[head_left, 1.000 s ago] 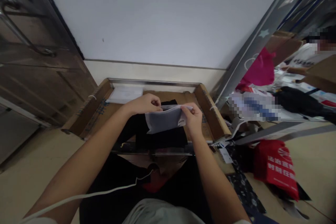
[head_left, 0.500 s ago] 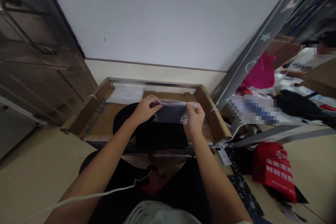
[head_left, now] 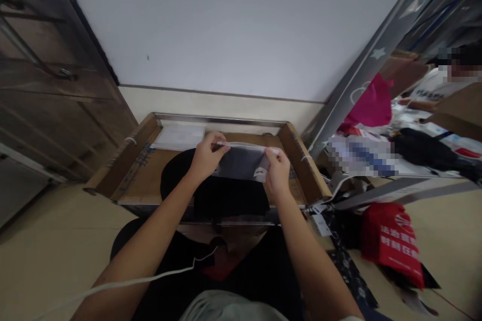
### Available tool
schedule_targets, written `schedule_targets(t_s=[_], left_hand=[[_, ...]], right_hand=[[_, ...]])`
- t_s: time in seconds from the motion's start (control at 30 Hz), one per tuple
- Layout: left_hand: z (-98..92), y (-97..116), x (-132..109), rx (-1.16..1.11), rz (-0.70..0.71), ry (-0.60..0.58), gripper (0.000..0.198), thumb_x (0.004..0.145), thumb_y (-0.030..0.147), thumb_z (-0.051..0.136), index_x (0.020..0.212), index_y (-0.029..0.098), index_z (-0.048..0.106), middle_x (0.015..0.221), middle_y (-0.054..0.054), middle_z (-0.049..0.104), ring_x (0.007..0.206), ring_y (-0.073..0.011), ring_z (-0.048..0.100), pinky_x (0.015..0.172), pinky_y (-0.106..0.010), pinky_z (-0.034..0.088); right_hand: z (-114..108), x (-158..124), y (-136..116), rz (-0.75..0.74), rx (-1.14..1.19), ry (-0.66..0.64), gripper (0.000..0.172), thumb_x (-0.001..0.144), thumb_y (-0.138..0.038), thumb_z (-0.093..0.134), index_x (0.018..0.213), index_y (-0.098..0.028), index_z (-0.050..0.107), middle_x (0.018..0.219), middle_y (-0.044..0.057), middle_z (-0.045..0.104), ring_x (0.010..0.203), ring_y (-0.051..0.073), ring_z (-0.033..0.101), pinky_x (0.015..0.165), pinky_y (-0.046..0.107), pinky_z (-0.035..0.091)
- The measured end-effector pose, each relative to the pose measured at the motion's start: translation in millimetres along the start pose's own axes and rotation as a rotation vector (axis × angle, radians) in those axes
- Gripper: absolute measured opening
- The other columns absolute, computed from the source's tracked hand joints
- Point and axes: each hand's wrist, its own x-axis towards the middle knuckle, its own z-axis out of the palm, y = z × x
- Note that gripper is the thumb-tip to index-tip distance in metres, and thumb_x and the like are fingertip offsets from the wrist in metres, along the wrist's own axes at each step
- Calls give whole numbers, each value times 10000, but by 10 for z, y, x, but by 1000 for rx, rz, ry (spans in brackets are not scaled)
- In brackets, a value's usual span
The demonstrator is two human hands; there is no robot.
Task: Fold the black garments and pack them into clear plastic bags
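Observation:
Between my two hands is a clear plastic bag with a whitish upper edge and a small white mark near its lower right corner. My left hand pinches the left end of that edge between thumb and fingers. At the right end, my right hand grips the same edge with its thumb on top. Something dark shows through the bag; whether it is inside or behind cannot be told. Below the bag, black cloth lies over the cardboard-lined tray and its front edge. My forearms hide part of it.
A cardboard-lined tray with raised sides stands against the wall, with a stack of clear bags at its back left. To the right are a cluttered table, a red bag and another person. A white cable crosses my lap.
The bag's upper edge is now straighter and more closed between my hands, where it bowed open before. Both hands keep their hold, and the view has shifted slightly.

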Motion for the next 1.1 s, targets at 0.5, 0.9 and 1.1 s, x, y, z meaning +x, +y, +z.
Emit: schedule_targets(t_s=[0.5,0.9,1.1], left_hand=[[-49,-167,-248,-380,-374,371,344,654,386,849,882,150,746,836,-41,739,781,-170,666,776,-312,535],[45,561,-492,72,-82,220,117,872,254,651,835,209,752,848,-28,725,749,-175,655,716,-306,532],[40,558,-535,124,-56,242,87,866,213,647,830,212,726,834,-25,727,757,-182,668,731,-309,540]], right_hand=[[53,243,-456,-312,-540,-353,126,808,-325,647,826,-203,673,808,35,672,775,209,586,788,377,467],[479,-206,-1136,-837,-824,-805,189,958,-212,596,1018,-262,768,1274,60,678,1311,292,511,1133,549,404],[476,-296,-1159,-934,-927,-814,239,978,-139,503,1020,-198,730,1180,90,709,1234,305,515,1066,522,422]])
